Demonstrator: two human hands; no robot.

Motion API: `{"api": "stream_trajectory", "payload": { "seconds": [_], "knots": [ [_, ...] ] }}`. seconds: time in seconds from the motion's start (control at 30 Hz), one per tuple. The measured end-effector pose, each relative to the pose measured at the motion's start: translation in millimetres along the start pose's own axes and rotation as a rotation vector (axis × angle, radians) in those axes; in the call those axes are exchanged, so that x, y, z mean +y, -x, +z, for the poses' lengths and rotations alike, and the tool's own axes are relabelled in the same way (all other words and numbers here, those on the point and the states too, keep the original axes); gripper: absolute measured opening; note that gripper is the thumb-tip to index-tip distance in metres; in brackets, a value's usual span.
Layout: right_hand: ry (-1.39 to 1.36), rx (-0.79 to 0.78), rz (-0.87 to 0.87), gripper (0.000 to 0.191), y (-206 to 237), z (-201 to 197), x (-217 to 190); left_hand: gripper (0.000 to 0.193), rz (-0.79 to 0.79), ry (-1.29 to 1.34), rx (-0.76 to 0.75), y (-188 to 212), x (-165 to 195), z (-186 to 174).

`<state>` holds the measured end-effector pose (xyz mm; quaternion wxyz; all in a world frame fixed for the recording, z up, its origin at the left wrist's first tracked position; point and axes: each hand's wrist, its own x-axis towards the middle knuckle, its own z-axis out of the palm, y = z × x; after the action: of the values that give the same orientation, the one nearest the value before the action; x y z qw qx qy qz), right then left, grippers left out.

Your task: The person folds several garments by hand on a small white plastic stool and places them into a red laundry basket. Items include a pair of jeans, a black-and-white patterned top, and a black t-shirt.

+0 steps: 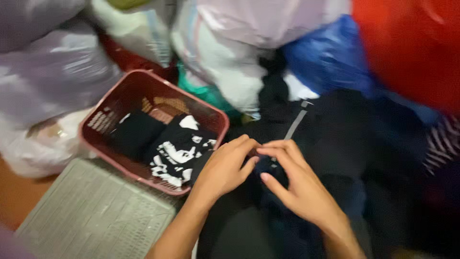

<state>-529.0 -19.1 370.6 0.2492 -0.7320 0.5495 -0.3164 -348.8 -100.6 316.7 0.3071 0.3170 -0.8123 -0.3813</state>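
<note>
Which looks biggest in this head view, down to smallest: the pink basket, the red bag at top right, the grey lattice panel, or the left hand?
1. pink basket and grey lattice panel: look about alike, too close to rank.
2. red bag, though the picture's edge cuts it off.
3. left hand, resting on dark clothing.

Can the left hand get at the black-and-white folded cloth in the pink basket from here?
Probably yes. The left hand sits just beside the pink basket, which is open on top, and the black-and-white cloth lies uncovered at the near side. Nothing stands between them.
</note>
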Motion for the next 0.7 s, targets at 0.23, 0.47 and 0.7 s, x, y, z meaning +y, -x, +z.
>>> {"api": "stream_trajectory", "payload": {
  "seconds": [0.23, 0.47, 0.7],
  "knots": [
    [0.289, 0.229, 0.287, 0.044, 86, -68, 32, 0.034, 0.113, -0.052, -0.123, -35, 52, 52],
    [0.316, 0.325, 0.324, 0.066, 109, -89, 69, 0.077, 0.064, -0.121, -0.015, -65, 55, 106],
    [0.583, 0.181, 0.394, 0.050, 84, -72, 79, 0.089, -0.146, -0.122, -0.218, -76, 48, 114]
  ]
}}
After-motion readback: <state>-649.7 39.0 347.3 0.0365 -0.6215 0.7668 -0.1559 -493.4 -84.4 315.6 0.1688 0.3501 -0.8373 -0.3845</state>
